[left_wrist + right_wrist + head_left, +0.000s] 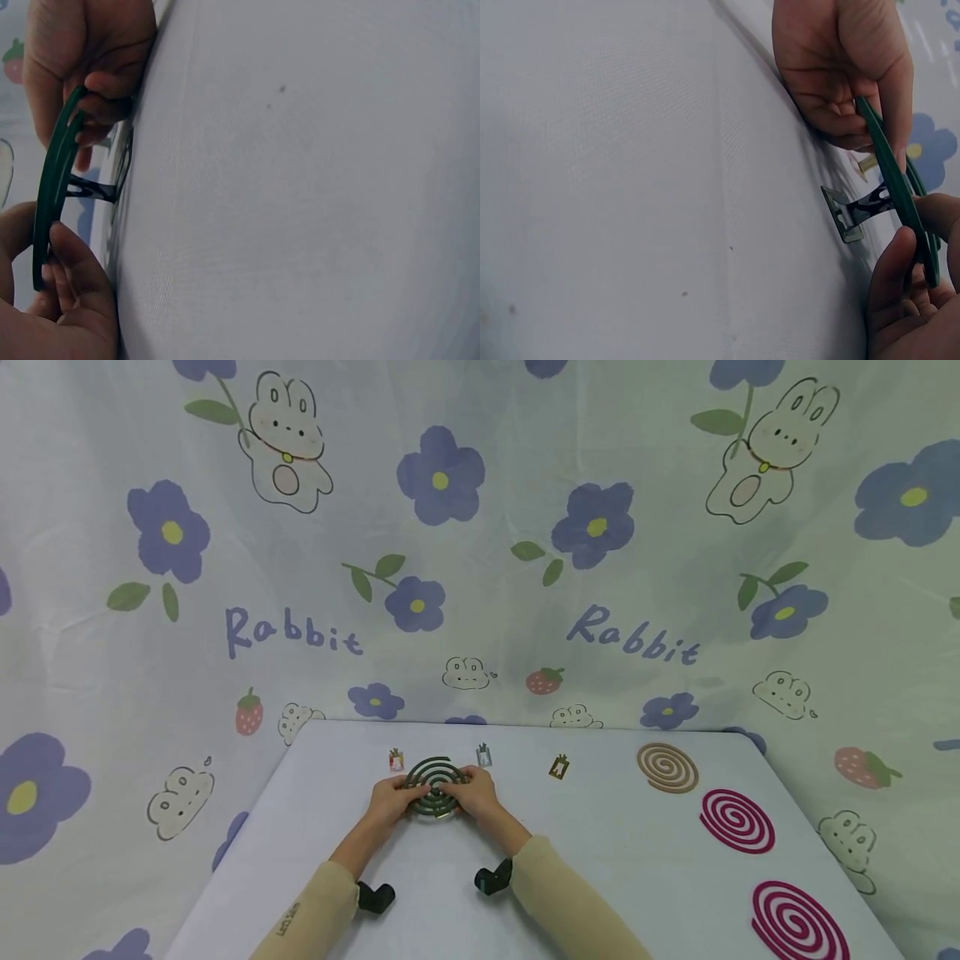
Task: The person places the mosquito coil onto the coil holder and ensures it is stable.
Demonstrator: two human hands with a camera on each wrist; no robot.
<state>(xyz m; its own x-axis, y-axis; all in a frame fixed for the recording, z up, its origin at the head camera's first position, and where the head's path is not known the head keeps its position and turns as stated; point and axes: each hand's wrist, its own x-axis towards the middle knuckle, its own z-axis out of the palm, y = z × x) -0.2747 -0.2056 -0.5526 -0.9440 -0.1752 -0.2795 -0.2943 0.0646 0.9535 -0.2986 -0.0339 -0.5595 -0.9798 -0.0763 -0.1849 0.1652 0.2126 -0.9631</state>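
Note:
A dark green mosquito coil (432,765) is held between both hands near the back of the table. My left hand (388,798) pinches its left edge, thumb over the top and fingers below. The opposite edge is pinched by my right hand (477,791) in the same way, both thumbs reaching toward the centre. In the right wrist view a small metal coil stand (844,215) stands under the coil (891,169), its upright reaching up to the coil's underside. Whether the upright passes through the coil's centre is hidden.
Several small metal stands lie behind and beside the hands: a red-and-gold one (396,760), a silver one (483,755) and a gold one (559,767). On the right lie a tan coil (667,767) and two magenta coils (737,821) (799,922). A rabbit-print curtain (480,568) hangs behind.

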